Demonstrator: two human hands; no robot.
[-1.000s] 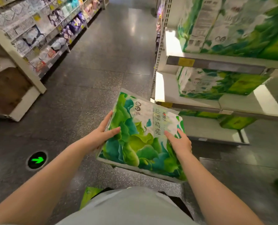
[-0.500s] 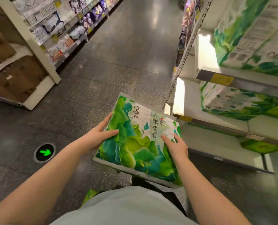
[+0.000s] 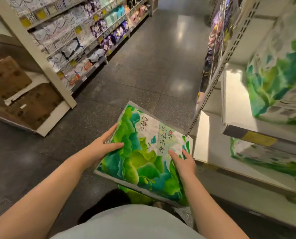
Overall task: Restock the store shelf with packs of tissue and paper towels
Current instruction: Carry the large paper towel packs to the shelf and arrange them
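Two hands (image 3: pixel 102 149) (image 3: pixel 184 163) holding one green pack (image 3: pixel 143 157); two matching packs (image 3: pixel 278 80) (image 3: pixel 264 157) on shelves.

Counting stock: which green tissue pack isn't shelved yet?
The green pack held between the left hand and right hand; the others sit on shelves at right.
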